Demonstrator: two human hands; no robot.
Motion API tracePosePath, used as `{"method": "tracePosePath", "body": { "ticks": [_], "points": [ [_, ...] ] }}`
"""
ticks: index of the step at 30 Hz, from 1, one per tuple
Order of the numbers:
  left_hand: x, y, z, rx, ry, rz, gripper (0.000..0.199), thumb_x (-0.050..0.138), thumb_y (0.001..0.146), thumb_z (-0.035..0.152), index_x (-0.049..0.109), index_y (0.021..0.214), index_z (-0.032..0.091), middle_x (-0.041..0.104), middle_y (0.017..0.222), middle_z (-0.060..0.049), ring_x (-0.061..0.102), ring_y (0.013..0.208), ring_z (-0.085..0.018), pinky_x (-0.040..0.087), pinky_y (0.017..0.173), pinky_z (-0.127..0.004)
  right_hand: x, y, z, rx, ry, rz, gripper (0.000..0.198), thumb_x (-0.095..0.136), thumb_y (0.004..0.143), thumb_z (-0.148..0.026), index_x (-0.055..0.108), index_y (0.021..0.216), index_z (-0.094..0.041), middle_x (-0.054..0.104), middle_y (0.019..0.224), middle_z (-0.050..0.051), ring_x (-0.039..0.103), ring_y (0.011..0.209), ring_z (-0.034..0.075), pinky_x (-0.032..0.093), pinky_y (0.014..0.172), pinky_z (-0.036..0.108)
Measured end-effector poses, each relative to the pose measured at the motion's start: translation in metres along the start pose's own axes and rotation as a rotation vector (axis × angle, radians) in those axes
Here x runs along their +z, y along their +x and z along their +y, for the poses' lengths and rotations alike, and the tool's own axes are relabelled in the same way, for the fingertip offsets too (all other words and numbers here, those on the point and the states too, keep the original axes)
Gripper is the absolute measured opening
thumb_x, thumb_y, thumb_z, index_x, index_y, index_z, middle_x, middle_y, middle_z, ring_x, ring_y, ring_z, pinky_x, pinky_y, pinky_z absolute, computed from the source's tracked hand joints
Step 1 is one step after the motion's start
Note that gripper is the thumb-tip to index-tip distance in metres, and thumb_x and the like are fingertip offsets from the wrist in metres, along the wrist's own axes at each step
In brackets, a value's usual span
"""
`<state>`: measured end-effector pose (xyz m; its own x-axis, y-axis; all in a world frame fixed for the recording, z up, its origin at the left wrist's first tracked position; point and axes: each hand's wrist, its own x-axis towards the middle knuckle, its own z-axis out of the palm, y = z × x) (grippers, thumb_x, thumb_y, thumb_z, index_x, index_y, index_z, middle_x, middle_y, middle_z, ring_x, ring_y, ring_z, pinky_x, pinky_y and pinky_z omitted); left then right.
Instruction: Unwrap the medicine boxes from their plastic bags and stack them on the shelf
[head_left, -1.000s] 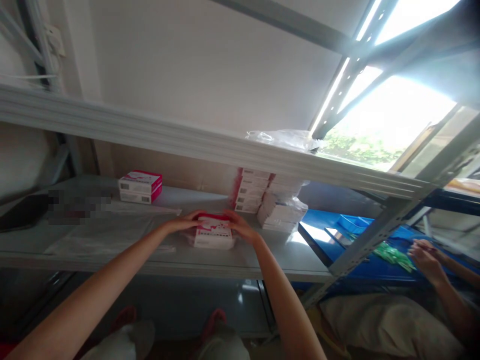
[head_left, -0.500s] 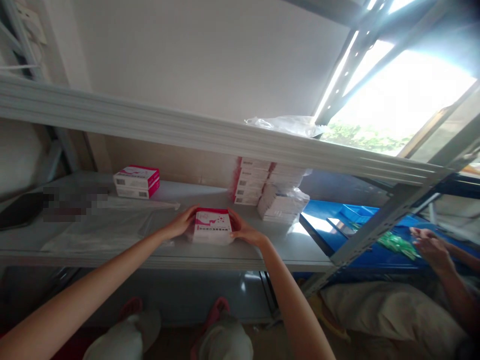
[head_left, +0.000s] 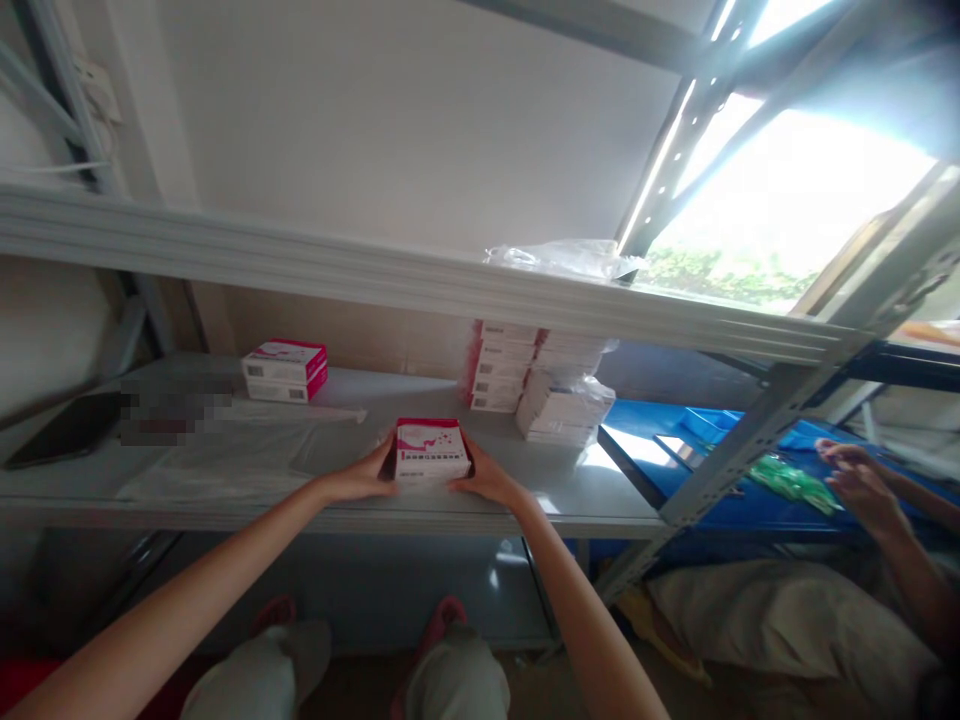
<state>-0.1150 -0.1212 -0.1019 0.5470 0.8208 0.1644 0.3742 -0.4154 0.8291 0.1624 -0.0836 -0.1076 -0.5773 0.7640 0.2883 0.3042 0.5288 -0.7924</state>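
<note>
Between my two hands is a white and pink printed box (head_left: 431, 452), near the front of the grey shelf (head_left: 585, 497). My left hand (head_left: 367, 472) grips its left side, and my right hand (head_left: 486, 474) is closed against its right side. Whether this is one box or a short stack, I cannot tell. To the left lies a clear plastic bag (head_left: 247, 455), flat on the shelf. Behind it two similar pink and white boxes (head_left: 286, 370) are stacked. Taller stacks of boxes (head_left: 504, 372) stand at the back right, some in a clear plastic wrap (head_left: 570, 405).
A dark flat object (head_left: 67, 428) lies at the shelf's left end. An upper shelf beam (head_left: 420, 285) crosses above, with clear plastic (head_left: 562, 258) on it. At right, beyond a metal post (head_left: 742, 445), a co-worker's hands (head_left: 859, 480) are over a blue table with green items (head_left: 795, 482).
My fingers have shifted lower on the box's sides, and its printed front is turned more toward me. The camera view has moved slightly. The co-worker's hands are much the same.
</note>
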Motion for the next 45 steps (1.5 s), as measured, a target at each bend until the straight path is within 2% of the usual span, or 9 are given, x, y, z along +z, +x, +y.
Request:
{"method": "tracePosePath", "body": {
  "ticks": [9,18,20,23,27,29,32,39,45],
  "points": [
    [0.024,0.003,-0.004,0.006,0.148,0.172,0.097,0.067,0.07,0.04,0.013,0.147,0.02,0.011,0.155,-0.013,0.002,0.143,-0.029,0.004,0.115,-0.047,0.007,-0.022,0.001,0.039,-0.099,0.085,0.084,0.072,0.068,-0.024,0.033,0.142,-0.023,0.04,0.142,0.011,0.034,0.133,0.027,0.021,0.113,0.046],
    [0.016,0.009,0.013,0.015,-0.142,0.123,0.088,0.064,0.073,0.044,0.018,0.145,0.022,0.028,0.148,-0.012,0.021,0.138,-0.028,0.011,0.115,-0.045,0.015,-0.039,0.009,0.092,-0.123,0.006,0.062,0.06,0.08,-0.026,0.04,0.138,-0.02,0.029,0.149,0.011,0.017,0.14,0.026,0.006,0.115,0.05],
    [0.016,0.015,0.011,0.049,-0.14,0.139,0.092,0.068,0.069,0.043,0.02,0.144,0.02,0.032,0.145,-0.013,0.026,0.136,-0.029,0.013,0.114,-0.046,0.003,-0.04,0.007,0.12,-0.048,-0.05,0.064,0.063,0.08,-0.035,0.041,0.138,-0.021,0.033,0.148,0.01,0.02,0.14,0.028,0.006,0.115,0.052],
    [0.017,0.021,0.003,0.102,-0.167,0.157,0.092,0.071,0.065,0.042,0.024,0.141,0.018,0.036,0.14,-0.015,0.033,0.131,-0.029,0.019,0.111,-0.047,-0.027,-0.04,0.001,0.217,0.177,-0.162,0.069,0.065,0.078,-0.044,0.04,0.139,-0.026,0.048,0.137,0.009,0.04,0.129,0.028,0.023,0.11,0.053],
    [0.01,0.025,-0.006,0.099,-0.19,0.14,0.097,0.077,0.06,0.037,0.026,0.14,0.019,0.034,0.142,-0.016,0.033,0.131,-0.029,0.019,0.111,-0.047,-0.053,-0.024,-0.015,0.179,0.271,-0.002,0.089,0.08,0.063,-0.038,0.036,0.14,-0.029,0.044,0.139,0.011,0.042,0.128,0.029,0.034,0.105,0.051],
    [0.004,0.027,-0.005,0.066,-0.228,0.093,0.1,0.079,0.057,0.034,0.026,0.14,0.021,0.034,0.143,-0.016,0.033,0.131,-0.029,0.021,0.111,-0.046,-0.049,-0.007,-0.023,0.041,0.215,0.093,0.097,0.083,0.057,-0.034,0.034,0.141,-0.03,0.032,0.148,0.009,0.03,0.136,0.027,0.024,0.112,0.047],
    [-0.006,0.032,-0.003,0.02,-0.298,0.031,0.101,0.083,0.05,0.027,0.032,0.138,0.022,0.04,0.14,-0.016,0.039,0.128,-0.029,0.027,0.109,-0.046,-0.03,0.019,-0.028,0.005,0.138,0.01,0.112,0.087,0.048,-0.029,0.029,0.143,-0.03,0.024,0.151,0.008,0.024,0.138,0.026,0.014,0.115,0.046],
    [-0.017,0.038,-0.012,-0.034,-0.379,-0.004,0.107,0.084,0.047,0.021,0.031,0.14,0.024,0.043,0.14,-0.015,0.044,0.126,-0.027,0.03,0.107,-0.045,-0.013,0.035,0.003,0.154,0.218,-0.107,0.13,0.089,0.039,-0.032,0.017,0.146,-0.029,0.039,0.142,0.011,0.042,0.127,0.028,0.03,0.108,0.048],
    [-0.014,0.043,-0.02,-0.06,-0.361,0.044,0.113,0.086,0.041,0.021,0.03,0.139,0.018,0.042,0.139,-0.019,0.042,0.127,-0.029,0.029,0.108,-0.046,-0.013,0.034,0.016,0.169,0.164,-0.073,0.124,0.089,0.034,-0.026,0.027,0.141,-0.027,0.048,0.133,0.011,0.045,0.124,0.029,0.033,0.105,0.049]
  ]
}}
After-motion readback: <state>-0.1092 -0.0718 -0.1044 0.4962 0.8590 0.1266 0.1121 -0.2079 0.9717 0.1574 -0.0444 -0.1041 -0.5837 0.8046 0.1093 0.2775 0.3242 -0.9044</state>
